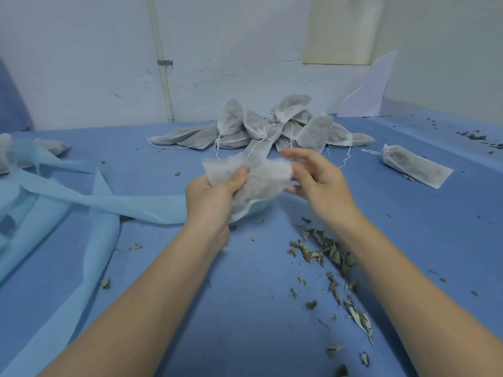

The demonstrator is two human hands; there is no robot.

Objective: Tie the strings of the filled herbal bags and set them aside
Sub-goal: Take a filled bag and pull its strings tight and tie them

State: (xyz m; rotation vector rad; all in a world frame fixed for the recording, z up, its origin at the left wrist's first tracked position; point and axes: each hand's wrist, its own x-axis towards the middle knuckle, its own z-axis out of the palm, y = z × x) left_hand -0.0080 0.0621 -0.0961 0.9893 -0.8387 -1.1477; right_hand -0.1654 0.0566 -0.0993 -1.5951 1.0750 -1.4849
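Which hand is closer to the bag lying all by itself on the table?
Right. The right hand is beside the held bag, nearer the lone bag at far right. The left hand grips the held bag, farther away.

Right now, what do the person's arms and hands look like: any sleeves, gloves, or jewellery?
Both forearms are bare up to the frame's edge, with no sleeves in view. The left hand and right hand wear no gloves. No rings, watch, or wristbands show. Nails look short and unpainted, though motion blur softens the fingertips.
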